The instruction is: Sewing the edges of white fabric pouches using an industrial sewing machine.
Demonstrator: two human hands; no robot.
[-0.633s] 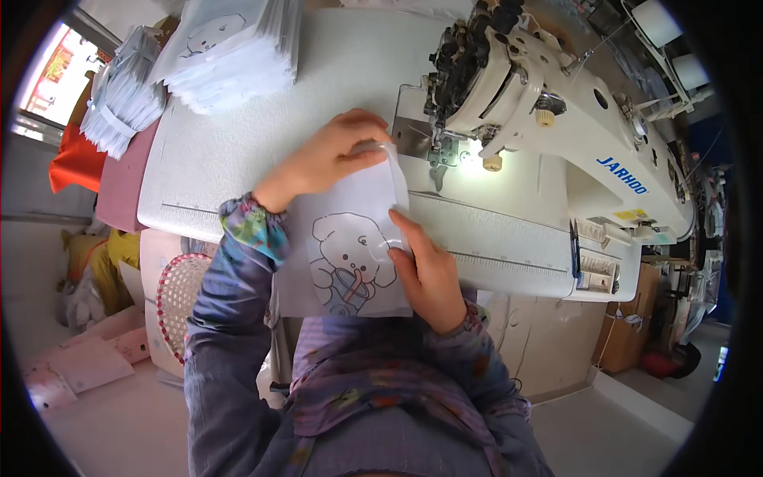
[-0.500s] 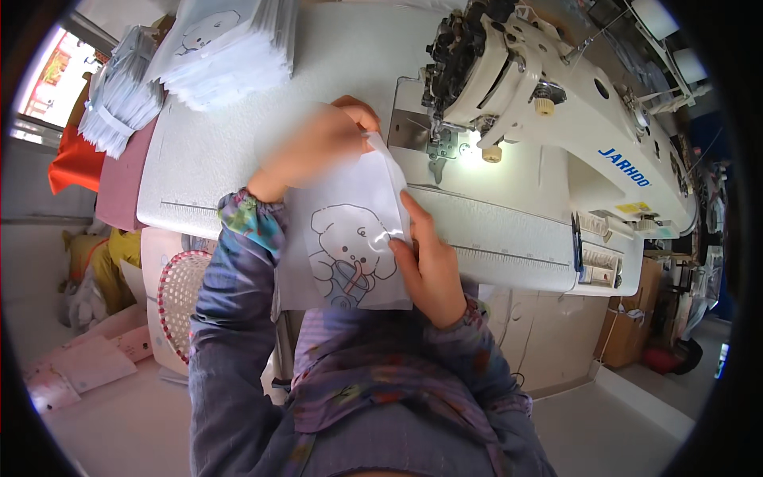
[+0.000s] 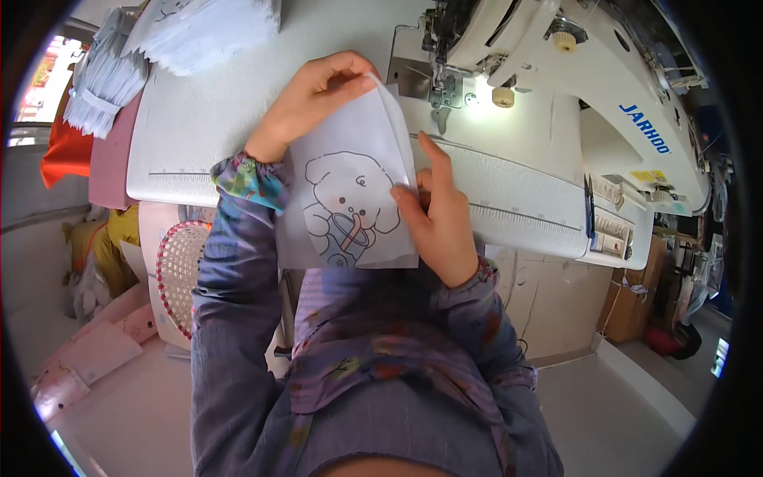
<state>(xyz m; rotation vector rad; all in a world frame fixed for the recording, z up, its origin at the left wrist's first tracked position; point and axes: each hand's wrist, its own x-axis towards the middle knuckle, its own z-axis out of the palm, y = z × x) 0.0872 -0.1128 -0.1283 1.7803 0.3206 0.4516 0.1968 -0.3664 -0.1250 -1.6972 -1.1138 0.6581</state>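
Observation:
A white, slightly sheer fabric piece [image 3: 342, 171], printed with a cartoon puppy and a cup with a straw, hangs over the table's front edge. Its layers part slightly along the upper right side. My left hand [image 3: 318, 99] is closed on the top corner, thumb in front and fingers curled behind. At the right edge, my right hand [image 3: 441, 219] pinches the fabric with thumb and bent fingers, while its index finger points up, off the cloth. Just beyond, to the right, stands a white sewing machine [image 3: 548, 48], its lamp lighting the needle area.
Stacks of similar printed pieces [image 3: 203, 40] and a banded bundle [image 3: 103, 95] lie at the back left. Black-handled tweezers or snips [image 3: 589, 207] rest beside a small parts tray [image 3: 612, 234] on the right. A red-rimmed woven basket [image 3: 179, 274] stands below the table's left side.
The whole view has shifted, so table and machine sit higher in the picture. My right index finger has straightened away from the fabric. Both hands keep hold of the piece.

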